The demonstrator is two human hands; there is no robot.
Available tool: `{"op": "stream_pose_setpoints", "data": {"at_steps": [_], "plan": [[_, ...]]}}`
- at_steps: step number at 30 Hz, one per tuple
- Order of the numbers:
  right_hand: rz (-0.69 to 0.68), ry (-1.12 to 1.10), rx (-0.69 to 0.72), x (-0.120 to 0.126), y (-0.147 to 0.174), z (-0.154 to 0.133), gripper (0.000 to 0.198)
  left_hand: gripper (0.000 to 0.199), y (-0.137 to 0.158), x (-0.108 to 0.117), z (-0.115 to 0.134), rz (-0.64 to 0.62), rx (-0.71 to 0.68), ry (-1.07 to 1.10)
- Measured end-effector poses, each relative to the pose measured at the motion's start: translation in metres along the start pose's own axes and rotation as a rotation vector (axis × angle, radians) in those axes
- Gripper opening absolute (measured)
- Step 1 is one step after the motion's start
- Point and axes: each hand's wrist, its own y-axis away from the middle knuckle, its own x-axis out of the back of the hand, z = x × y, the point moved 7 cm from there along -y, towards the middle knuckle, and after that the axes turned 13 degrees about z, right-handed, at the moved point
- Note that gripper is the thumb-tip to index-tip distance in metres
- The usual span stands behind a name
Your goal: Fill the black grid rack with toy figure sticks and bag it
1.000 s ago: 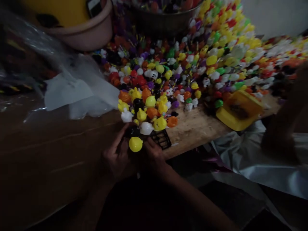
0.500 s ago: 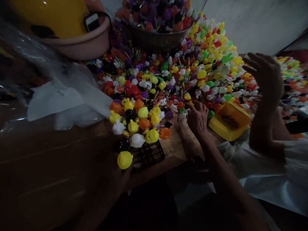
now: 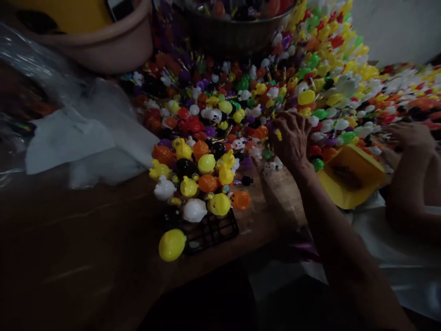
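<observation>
My right hand (image 3: 292,138) reaches into the pile of small plastic toys (image 3: 241,96), palm down, with its fingers bent and apart. A small yellow piece (image 3: 278,134) shows beside its thumb; I cannot tell whether they touch. On the near side, a black grid tray (image 3: 215,230) holds yellow, orange, white and black toy heads, set close together. At its near left corner is a yellow round toy (image 3: 172,245). My left hand is lost in the deep shadow around that toy, its fingers hidden. A loose black toy (image 3: 246,181) lies right of the tray.
A yellow scoop-like container (image 3: 354,177) stands right of my right arm. Another person's arm (image 3: 409,170) is beyond it. A metal basin (image 3: 237,34) and a pink tub (image 3: 113,48) stand at the back. Clear plastic sheeting (image 3: 93,133) covers the left.
My right hand has moved farther up into the pile, its fingers more spread. My left hand has sunk into shadow by the yellow toy. The other person's raised hand has come down.
</observation>
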Motion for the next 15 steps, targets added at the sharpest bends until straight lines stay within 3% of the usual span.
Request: {"op": "stream_pose_setpoints", "data": {"at_steps": [3,7,11,15], "plan": [[0.025,-0.031,0.024,0.036,0.019,-0.025,0.027,0.022,-0.001,0.005,0.008,0.048,-0.012,-0.043],[-0.02,-0.048,-0.048,0.071,0.083,-0.053,0.023,0.03,-0.004,0.015,0.021,0.085,-0.003,-0.108],[-0.142,-0.052,-0.176,0.084,0.154,-0.078,0.024,0.033,-0.012,0.02,0.037,0.071,-0.047,-0.158],[-0.228,0.025,-0.177,0.087,0.183,-0.097,0.03,0.036,-0.016,0.019,0.05,0.101,-0.145,-0.241]]}}
